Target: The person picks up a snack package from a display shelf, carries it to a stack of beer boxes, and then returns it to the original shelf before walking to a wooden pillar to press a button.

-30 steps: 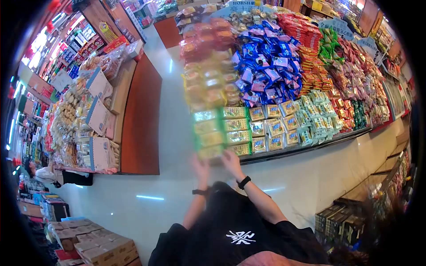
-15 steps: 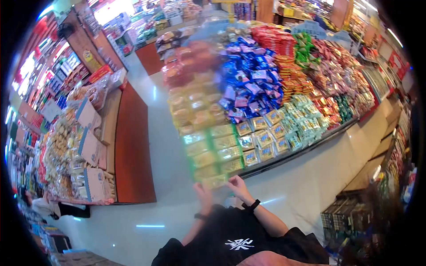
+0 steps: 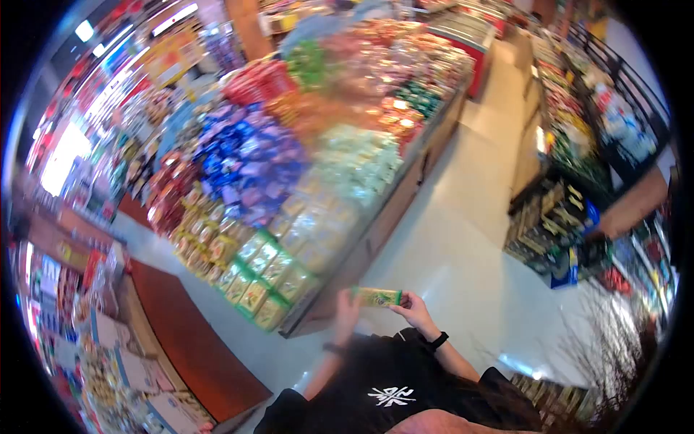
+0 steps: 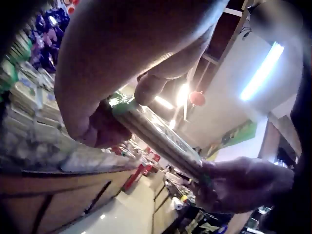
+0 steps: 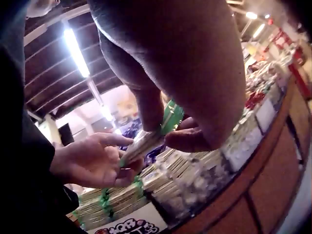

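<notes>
A flat, see-through snack packet with green ends (image 3: 378, 297) is held level in front of my body, between both hands. My left hand (image 3: 347, 311), blurred in the head view, pinches one end between thumb and fingers. The other end is gripped by my right hand (image 3: 415, 312), thumb and fingers at the green edge. In the left wrist view, pale layers show along the side of the packet (image 4: 163, 141). Similar green-edged packets (image 3: 253, 286) lie in rows on the near corner of the display, just beyond the left hand.
Heaps of blue wrapped snacks (image 3: 249, 159) and pale green packets (image 3: 354, 163) cover the display stand, whose wooden side (image 3: 390, 231) runs off to the right. A second, reddish-brown counter (image 3: 188, 333) stands at left. Black patterned boxes (image 3: 546, 217) are stacked across the aisle.
The head view has swung right, so the display now runs diagonally. Both hands, with the packet between them, have come away from the display's near corner and are beside its wooden side.
</notes>
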Demonstrator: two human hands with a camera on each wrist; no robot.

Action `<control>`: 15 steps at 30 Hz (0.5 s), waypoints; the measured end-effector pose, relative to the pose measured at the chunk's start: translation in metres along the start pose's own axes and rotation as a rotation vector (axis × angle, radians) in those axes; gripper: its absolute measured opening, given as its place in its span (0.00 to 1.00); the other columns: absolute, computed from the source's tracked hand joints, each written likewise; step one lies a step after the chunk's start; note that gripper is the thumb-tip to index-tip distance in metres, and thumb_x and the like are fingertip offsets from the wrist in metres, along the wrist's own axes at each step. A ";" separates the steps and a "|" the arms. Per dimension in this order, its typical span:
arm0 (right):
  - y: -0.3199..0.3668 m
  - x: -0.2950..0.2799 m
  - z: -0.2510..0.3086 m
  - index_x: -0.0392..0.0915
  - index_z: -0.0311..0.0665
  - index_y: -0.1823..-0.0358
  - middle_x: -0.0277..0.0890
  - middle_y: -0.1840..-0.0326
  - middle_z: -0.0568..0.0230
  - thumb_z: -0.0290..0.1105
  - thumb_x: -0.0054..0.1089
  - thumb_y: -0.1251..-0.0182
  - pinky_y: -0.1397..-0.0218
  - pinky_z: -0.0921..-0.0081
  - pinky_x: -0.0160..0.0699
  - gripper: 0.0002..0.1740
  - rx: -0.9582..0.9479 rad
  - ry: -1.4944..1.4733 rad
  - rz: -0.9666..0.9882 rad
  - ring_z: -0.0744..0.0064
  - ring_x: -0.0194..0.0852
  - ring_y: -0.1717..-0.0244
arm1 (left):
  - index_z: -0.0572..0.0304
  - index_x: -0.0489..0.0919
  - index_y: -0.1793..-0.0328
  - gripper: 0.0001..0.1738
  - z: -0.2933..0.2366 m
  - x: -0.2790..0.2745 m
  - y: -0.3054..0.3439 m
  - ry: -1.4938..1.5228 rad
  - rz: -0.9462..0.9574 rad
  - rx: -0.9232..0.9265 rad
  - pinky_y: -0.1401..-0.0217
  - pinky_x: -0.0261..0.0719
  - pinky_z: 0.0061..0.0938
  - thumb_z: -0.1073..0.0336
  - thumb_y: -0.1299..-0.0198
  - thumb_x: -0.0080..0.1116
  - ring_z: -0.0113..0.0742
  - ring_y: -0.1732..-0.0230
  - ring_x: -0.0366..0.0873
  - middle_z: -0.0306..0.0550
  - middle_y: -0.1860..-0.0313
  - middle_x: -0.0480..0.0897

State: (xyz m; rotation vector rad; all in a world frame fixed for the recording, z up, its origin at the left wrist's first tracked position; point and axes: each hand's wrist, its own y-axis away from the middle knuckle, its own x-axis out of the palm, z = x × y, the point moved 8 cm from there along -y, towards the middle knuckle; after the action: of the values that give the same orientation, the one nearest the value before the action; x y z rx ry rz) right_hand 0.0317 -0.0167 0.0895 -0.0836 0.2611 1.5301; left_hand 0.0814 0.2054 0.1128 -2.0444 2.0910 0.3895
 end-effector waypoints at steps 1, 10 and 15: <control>0.017 -0.018 -0.003 0.72 0.34 0.55 0.78 0.63 0.66 0.25 0.68 0.40 0.57 0.81 0.77 0.15 0.001 -0.041 -0.053 0.80 0.76 0.63 | 0.65 0.70 0.45 0.17 0.005 0.021 0.004 0.030 0.075 0.003 0.47 0.73 0.26 0.60 0.31 0.50 0.29 0.51 0.73 0.44 0.52 0.77; 0.176 -0.182 -0.052 0.71 0.35 0.65 0.76 0.69 0.67 0.27 0.65 0.37 0.64 0.81 0.74 0.09 0.268 -0.061 -0.459 0.81 0.73 0.68 | 0.68 0.67 0.37 0.25 -0.047 0.213 0.071 0.063 0.625 -0.103 0.34 0.63 0.33 0.53 0.29 0.45 0.41 0.39 0.66 0.53 0.42 0.71; 0.262 -0.231 -0.072 0.72 0.36 0.66 0.73 0.72 0.69 0.30 0.61 0.34 0.65 0.81 0.72 0.08 0.210 -0.226 -0.743 0.81 0.70 0.70 | 0.69 0.64 0.34 0.27 -0.054 0.307 0.115 -0.177 0.894 0.055 0.30 0.58 0.36 0.54 0.28 0.41 0.47 0.33 0.61 0.58 0.36 0.66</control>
State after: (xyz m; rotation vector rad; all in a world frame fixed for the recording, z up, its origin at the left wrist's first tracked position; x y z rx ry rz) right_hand -0.2418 -0.2459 0.0988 0.1465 0.1785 0.7589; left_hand -0.0402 -0.1014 0.0730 -0.8857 2.7258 0.5864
